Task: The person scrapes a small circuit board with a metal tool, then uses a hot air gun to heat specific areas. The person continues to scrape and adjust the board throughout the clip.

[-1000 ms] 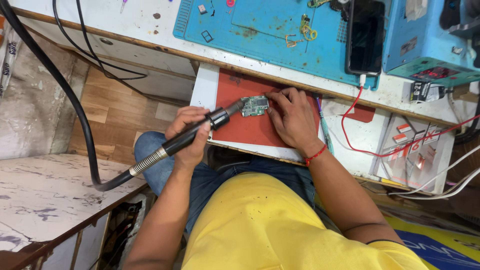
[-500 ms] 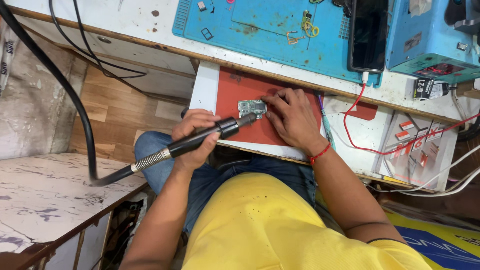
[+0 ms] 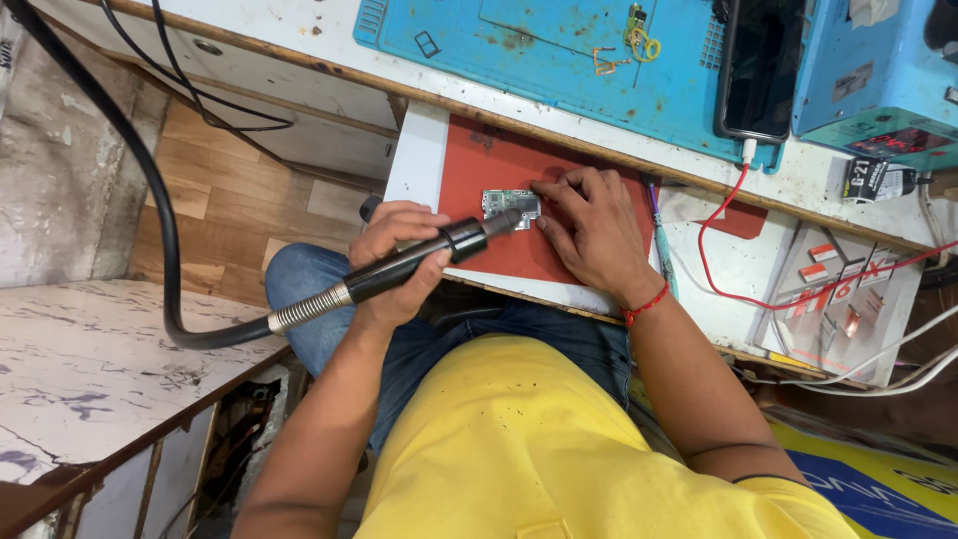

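Your left hand (image 3: 397, 262) is wrapped tight around the black hot-air handpiece (image 3: 419, 262), whose nozzle tip sits at the edge of the small circuit board (image 3: 510, 205). Your right hand (image 3: 591, 232) lies palm down with fingers spread loosely, fingertips pressing beside the board and gripping nothing. That board rests on the red mat (image 3: 489, 170), which lies on the white pull-out worktop (image 3: 417, 160). Farther off, a blue mat (image 3: 559, 55) carries a dark phone (image 3: 758, 70).
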